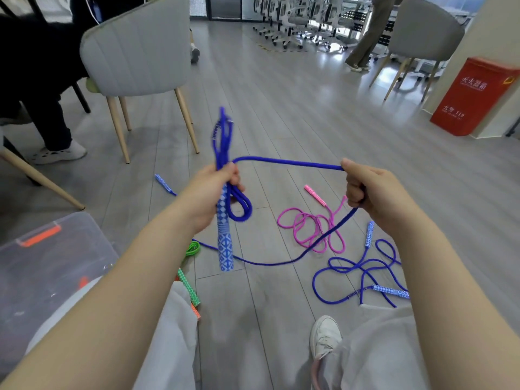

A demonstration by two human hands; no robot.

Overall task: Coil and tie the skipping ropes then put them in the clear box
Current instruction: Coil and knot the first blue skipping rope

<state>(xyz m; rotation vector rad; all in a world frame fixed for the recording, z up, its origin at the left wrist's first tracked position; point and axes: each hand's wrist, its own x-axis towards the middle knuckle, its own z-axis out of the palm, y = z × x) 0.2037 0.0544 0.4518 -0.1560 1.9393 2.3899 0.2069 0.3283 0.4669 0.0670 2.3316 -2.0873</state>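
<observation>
My left hand (210, 192) grips a blue skipping rope (284, 161) by several folded loops, and its blue patterned handle (225, 243) hangs down below my fist. My right hand (368, 190) holds the same rope further along, with a stretch arching between the two hands. From my right hand the rope drops to the floor and runs left to its other handle (163, 182). A pink rope (309, 229) and a second blue rope (363, 274) lie loose on the floor. A green rope (189, 285) lies by my left knee. The clear box (50, 266) sits at lower left.
A grey chair (135, 52) stands ahead on the left, with a seated person's leg (53, 128) beyond it. Another grey chair (422, 38) and a red fire-equipment box (475, 97) stand at the right. A person (365, 38) stands far back.
</observation>
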